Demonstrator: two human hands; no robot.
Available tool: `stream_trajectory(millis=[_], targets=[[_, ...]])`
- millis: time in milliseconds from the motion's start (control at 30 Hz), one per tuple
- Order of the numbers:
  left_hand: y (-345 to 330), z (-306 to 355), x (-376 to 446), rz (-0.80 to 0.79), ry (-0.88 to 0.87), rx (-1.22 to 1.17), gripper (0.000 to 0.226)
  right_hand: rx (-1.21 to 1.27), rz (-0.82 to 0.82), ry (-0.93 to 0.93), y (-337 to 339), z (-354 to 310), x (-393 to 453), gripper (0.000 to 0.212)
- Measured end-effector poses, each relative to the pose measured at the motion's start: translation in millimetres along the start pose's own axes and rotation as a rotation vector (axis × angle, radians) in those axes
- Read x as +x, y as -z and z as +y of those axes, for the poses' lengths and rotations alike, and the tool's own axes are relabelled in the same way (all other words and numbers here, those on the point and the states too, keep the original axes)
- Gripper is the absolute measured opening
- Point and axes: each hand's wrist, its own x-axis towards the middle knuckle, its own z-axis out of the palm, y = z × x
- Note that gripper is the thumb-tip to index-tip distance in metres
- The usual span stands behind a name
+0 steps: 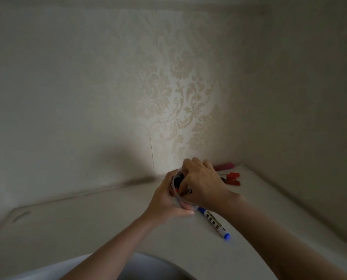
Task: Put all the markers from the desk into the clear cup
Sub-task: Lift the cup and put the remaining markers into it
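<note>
My left hand [166,201] is wrapped around the clear cup [177,199], holding it tilted on the white desk [88,229]. Dark and red marker ends [176,181] show inside the cup's mouth. My right hand [203,184] covers the cup's opening, its fingers curled down among the markers; what it grips is hidden. A white marker with blue cap and blue tail [214,222] lies on the desk just right of the cup. Red markers [232,178] and a pink marker [225,166] lie behind my right hand near the corner.
The desk sits in a dim corner, with patterned wallpaper [178,98] behind and a plain wall [310,118] close on the right. The desk's curved front edge [168,257] runs near my body. A small grey mark [22,216] sits at far left.
</note>
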Motion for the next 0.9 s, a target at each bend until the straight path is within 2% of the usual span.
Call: stream_trajectory(millis=[267,367,500,667,900], targets=[[3.2,-7.8,8.2,0.012,0.057,0.041,0.089,-0.081,0.036,0.262,-10.0,4.4,20.1,0.002],[4.6,-7.9,9.3,-0.003,0.049,0.048,0.091,-0.145,0.067,0.279,-13.1,5.7,24.5,0.016],[8.2,-7.4,8.9,-0.007,0.041,0.020,0.097,-0.121,0.073,0.192,-7.3,15.8,18.1,0.015],[10.2,-11.6,9.3,0.000,0.035,-0.010,0.099,-0.075,0.100,-0.036,2.7,35.0,9.7,0.022],[9.8,-12.4,10.6,-0.019,0.021,-0.024,0.098,0.026,0.029,-0.168,-2.5,34.4,9.7,0.028]])
